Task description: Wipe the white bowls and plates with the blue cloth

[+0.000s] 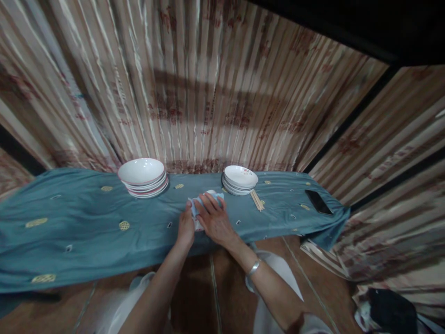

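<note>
Close to the table's front edge, my left hand (186, 226) grips the left side of a white dish (198, 226), thumb upward. My right hand (216, 221) presses a light blue cloth (193, 209) against that dish, its fingers bent over the cloth. Both hands and the cloth cover most of the dish, so whether it is a plate or a bowl is hidden. Beyond them to the right stands a stack of white plates (240, 177), the top one with a small red print. A stack of red-rimmed white bowls (142, 172) stands to the left.
Wooden chopsticks (257, 201) lie beside the plates. A black phone (318, 202) rests near the right end of the table, which has a teal cloth (93, 232). A pleated curtain (194, 102) hangs behind. On the floor at lower right is a dark bag (392, 311).
</note>
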Action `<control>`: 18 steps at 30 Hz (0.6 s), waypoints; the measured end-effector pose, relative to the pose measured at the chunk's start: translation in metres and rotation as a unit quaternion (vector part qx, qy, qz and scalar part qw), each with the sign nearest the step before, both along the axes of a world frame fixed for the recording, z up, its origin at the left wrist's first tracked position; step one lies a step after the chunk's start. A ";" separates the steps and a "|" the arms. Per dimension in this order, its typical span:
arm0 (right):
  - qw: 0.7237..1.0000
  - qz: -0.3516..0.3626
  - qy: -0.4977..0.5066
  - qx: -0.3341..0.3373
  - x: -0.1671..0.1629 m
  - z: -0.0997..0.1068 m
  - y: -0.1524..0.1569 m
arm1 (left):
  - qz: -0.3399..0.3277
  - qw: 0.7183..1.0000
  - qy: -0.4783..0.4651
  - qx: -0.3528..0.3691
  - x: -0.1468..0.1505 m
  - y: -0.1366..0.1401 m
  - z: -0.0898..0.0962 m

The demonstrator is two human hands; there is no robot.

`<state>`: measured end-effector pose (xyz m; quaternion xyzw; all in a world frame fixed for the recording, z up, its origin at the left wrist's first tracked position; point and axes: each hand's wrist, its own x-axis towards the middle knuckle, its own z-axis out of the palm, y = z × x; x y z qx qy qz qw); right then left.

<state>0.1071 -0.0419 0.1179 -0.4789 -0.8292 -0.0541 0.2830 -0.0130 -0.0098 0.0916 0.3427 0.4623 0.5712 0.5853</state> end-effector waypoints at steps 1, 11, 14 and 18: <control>1.000 0.000 0.002 0.000 0.001 0.000 0.003 | 0.019 1.000 0.014 -0.001 0.001 -0.001 0.001; 0.952 -0.052 0.285 -0.102 0.023 -0.007 0.054 | -0.002 0.998 0.062 -0.003 0.004 -0.007 0.009; 0.924 -0.102 0.334 -0.157 0.027 -0.013 0.063 | 0.006 0.998 0.057 0.002 0.005 -0.008 0.010; 0.951 -0.097 0.274 -0.101 0.017 -0.017 0.049 | 0.013 0.999 0.049 0.019 0.005 -0.007 0.008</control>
